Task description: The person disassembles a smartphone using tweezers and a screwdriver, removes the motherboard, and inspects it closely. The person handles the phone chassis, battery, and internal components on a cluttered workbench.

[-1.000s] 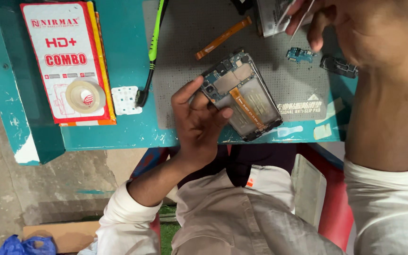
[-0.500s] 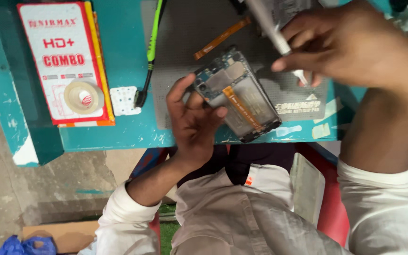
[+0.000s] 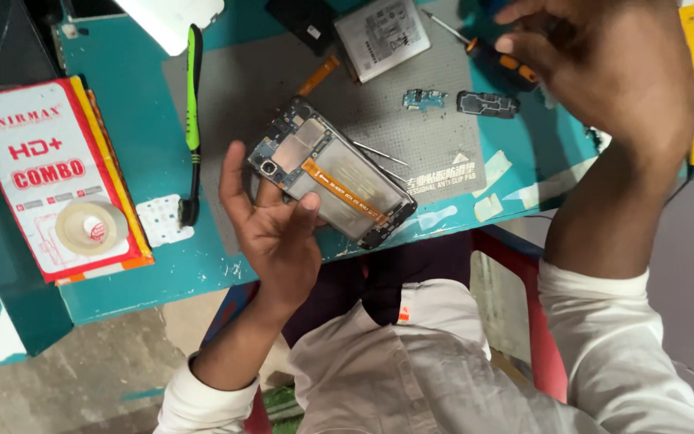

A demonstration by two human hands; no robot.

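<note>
Orange ribbon cable [image 3: 345, 193] is lying exposed in the opened phone [image 3: 332, 174], which is being clamped by the left hand [image 3: 273, 225]; the battery [image 3: 381, 35] is already lying out, far on the grey mat [image 3: 242, 88]. The right hand [image 3: 604, 68] is being curled over a screwdriver [image 3: 491, 58]; its grip cannot be told.

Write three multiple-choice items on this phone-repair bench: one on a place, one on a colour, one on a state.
1. Where does the tape roll lie?
A. on the red and white box
B. on the grey mat
C. in the right hand

2. What colour is the long-handled tool left of the mat?
A. green and black
B. blue
C. white

3. How is the opened phone held?
A. lying untouched on the mat
B. gripped by the left hand, insides facing up
C. clamped in a vice

Answers: 1 A, the roll rests on the box's face. 2 A, its handle shows green. 3 B, fingers wrap its lower edge.
</note>
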